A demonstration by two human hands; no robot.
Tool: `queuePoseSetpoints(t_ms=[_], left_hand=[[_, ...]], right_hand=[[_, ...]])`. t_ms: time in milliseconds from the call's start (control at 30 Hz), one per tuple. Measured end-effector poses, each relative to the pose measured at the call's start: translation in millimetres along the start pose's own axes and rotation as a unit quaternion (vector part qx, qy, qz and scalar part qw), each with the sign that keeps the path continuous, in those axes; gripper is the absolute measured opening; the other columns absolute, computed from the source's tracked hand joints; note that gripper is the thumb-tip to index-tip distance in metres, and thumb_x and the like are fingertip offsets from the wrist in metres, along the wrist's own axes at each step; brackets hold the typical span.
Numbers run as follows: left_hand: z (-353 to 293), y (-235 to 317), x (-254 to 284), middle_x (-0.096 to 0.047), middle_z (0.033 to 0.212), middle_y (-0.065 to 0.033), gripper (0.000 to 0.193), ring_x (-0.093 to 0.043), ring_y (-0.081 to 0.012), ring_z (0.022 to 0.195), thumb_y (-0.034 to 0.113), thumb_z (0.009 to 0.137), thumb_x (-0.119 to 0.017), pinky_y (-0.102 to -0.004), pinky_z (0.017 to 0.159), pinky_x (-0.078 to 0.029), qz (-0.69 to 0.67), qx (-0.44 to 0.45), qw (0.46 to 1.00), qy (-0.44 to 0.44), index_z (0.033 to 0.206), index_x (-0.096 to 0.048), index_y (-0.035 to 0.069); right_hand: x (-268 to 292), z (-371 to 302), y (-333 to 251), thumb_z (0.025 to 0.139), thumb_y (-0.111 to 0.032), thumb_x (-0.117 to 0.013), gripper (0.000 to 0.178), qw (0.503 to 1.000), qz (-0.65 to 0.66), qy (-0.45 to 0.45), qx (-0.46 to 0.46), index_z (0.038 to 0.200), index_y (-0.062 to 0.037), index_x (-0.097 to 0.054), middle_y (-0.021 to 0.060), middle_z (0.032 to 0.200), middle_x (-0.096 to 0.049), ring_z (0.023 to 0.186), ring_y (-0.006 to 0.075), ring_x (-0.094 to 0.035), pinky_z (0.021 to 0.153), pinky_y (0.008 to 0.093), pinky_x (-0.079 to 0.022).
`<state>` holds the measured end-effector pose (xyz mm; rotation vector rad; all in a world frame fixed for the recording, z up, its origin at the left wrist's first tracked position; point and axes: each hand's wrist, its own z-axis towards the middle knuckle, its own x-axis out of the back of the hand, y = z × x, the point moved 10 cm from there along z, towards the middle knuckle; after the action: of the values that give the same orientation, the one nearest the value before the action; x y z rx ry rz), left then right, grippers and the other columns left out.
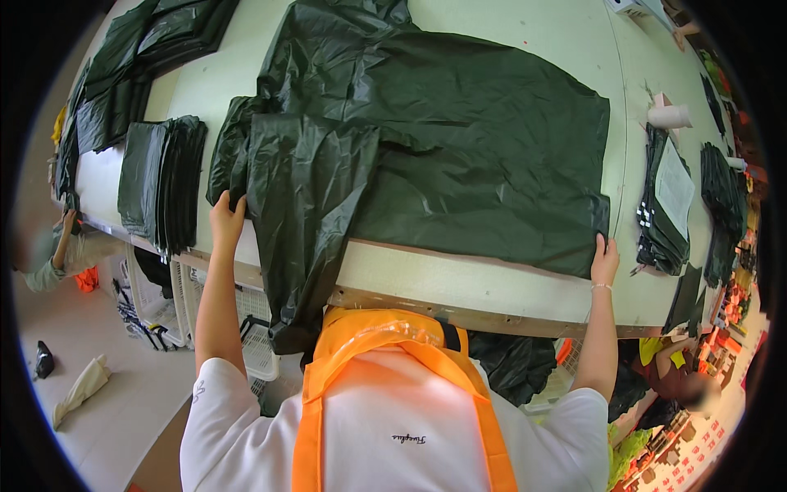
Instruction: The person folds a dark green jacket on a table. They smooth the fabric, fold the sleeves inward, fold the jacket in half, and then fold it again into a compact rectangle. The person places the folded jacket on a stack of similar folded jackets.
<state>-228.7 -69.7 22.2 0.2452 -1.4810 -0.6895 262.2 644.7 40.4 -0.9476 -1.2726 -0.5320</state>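
Observation:
A dark green, shiny waterproof jacket [484, 156] lies spread on the pale table, its body to the right. One sleeve [307, 180] comes down toward me and hangs over the near edge. My left hand [227, 215] is closed on a bunched part of the jacket at its left side, beside that sleeve. At the lower right corner of the jacket, my right hand [605, 254] pinches the hem between thumb and fingers. The jacket's upper end runs out of the picture at the top.
Left of the jacket stands a stack of folded dark green pieces [160, 180], with a larger pile [156, 41] behind. On the right lie a dark bundle with a paper sheet [674, 184] and a white thread spool [670, 116]. White baskets [262, 348] sit below the table; other people work at both sides.

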Motion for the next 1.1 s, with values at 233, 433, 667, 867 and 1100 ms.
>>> queuePoseSetpoints(t_ms=[233,433,667,867,1100], left_hand=[[-12,-38,6,-0.025,0.057,-0.0081,0.032,-0.026,-0.012,0.053,0.016,0.087,-0.062,-0.0321,0.047,-0.025,-0.095,0.036,0.994,-0.035,0.073,-0.039,-0.001],[-7,-27,12,-0.064,0.076,-0.019,0.017,-0.065,-0.0298,0.068,0.013,0.078,-0.067,-0.0342,0.06,-0.046,0.016,0.037,0.999,0.016,0.086,-0.063,-0.001],[-9,-46,4,-0.066,0.08,-0.0171,0.014,-0.066,-0.0311,0.077,0.012,0.077,-0.066,-0.0362,0.068,-0.049,0.006,0.053,0.998,0.029,0.085,-0.063,0.001],[-15,-48,7,-0.065,0.079,-0.0177,0.014,-0.064,-0.0345,0.078,0.012,0.077,-0.066,-0.0383,0.067,-0.049,0.026,0.075,0.996,0.035,0.086,-0.063,0.002],[-8,-38,-1,-0.063,0.072,-0.0168,0.022,-0.061,-0.0353,0.068,0.023,0.077,-0.07,-0.04,0.06,-0.046,0.016,0.077,0.996,0.037,0.079,-0.061,0.003]], right_hand=[[-39,-44,18,0.09,-0.028,-0.061,0.031,0.931,0.362,-0.037,-0.021,0.095,0.0012,-0.053,0.0056,0.073,-0.059,0.068,0.0129,-0.053,0.063,0.0281,-0.043],[-33,-55,-1,0.087,-0.027,-0.064,0.029,0.995,-0.002,0.057,-0.087,0.096,-0.0007,-0.055,0.0171,0.089,-0.064,0.079,0.03,-0.061,0.073,0.0377,-0.047],[-80,-154,-257,0.085,-0.015,-0.062,0.014,0.782,0.55,-0.266,-0.128,0.085,-0.0006,-0.061,0.0098,0.073,-0.063,0.064,0.0172,-0.06,0.063,0.028,-0.05],[-197,-324,-463,0.076,-0.046,-0.07,0.059,0.822,0.271,-0.483,0.131,0.099,0.0072,-0.056,0.0234,0.085,-0.064,0.078,0.0362,-0.063,0.071,0.0403,-0.05],[-172,-287,-446,0.084,-0.026,-0.058,0.032,0.784,0.391,-0.464,0.133,0.09,0.0058,-0.055,0.0215,0.077,-0.06,0.072,0.0267,-0.059,0.067,0.0417,-0.048]])
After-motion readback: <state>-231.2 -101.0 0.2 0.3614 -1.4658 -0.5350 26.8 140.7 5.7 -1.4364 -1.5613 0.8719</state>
